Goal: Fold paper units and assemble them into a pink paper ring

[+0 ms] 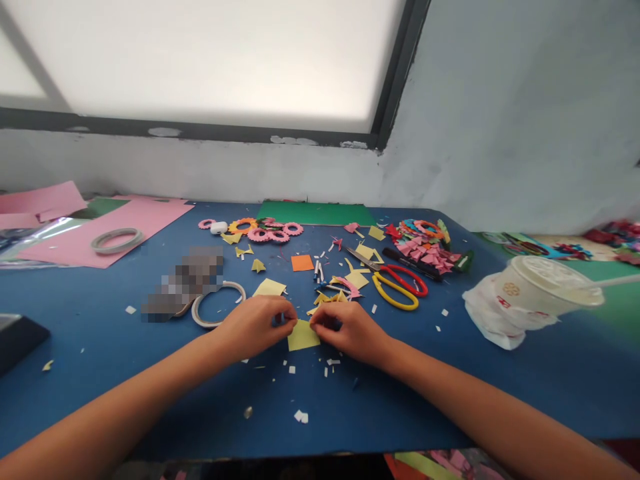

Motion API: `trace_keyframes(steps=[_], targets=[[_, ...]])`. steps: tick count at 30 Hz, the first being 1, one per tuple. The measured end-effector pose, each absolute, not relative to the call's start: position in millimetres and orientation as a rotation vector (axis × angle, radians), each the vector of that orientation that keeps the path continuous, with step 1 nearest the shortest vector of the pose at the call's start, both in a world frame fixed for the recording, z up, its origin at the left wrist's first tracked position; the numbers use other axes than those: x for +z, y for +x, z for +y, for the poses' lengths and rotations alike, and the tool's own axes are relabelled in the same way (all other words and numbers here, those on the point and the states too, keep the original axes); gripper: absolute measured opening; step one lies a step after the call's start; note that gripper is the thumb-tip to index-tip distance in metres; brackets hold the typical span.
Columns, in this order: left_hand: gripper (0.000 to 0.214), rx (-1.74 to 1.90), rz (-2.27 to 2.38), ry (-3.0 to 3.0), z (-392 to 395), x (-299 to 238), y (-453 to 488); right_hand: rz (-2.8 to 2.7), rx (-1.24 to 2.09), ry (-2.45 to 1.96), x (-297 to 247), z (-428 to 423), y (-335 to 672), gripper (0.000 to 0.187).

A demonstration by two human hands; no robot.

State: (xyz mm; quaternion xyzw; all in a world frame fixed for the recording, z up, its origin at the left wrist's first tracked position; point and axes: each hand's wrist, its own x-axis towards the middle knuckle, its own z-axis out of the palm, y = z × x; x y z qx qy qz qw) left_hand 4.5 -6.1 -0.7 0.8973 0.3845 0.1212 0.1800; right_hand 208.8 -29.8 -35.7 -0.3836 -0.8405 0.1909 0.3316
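Both hands meet over a small yellow paper square (303, 337) lying on the blue table (100, 320). My left hand (257, 325) pinches its upper left edge with curled fingers. My right hand (345, 328) pinches the upper right edge in the same way. A tape ring (218, 304) lies just left of my left hand. Yellow paper scraps (270, 288) and folded bits (330, 298) sit just beyond the fingers.
Red and yellow scissors (400, 285) lie to the right, beyond them a pile of pink scraps (425, 250). A lidded cup on a plastic bag (545, 287) stands far right. Paper rings (265, 230), an orange square (302, 263), green sheet (315, 213), pink sheets (100, 230) and another tape roll (117, 240) lie further back.
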Motion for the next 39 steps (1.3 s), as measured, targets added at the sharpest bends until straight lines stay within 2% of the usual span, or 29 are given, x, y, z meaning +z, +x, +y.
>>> trace_keyframes(steps=[7,15,21,39], targets=[[0.013,0.29,0.992,2.582,-3.5,-3.2,3.2,-2.312,0.394,-0.872,-39.3,-22.5,211.9,0.01],[0.016,0.22,0.588,2.565,-11.8,5.0,1.7,-2.525,0.285,-0.569,-40.8,-13.1,232.1,0.018],[0.016,0.319,0.628,2.573,-8.1,-2.1,4.3,-2.602,0.235,-0.503,-39.4,-10.5,236.8,0.021],[0.022,0.258,0.562,2.725,-9.6,-2.5,4.0,-2.612,0.261,-0.554,-33.7,-11.8,236.0,0.022]])
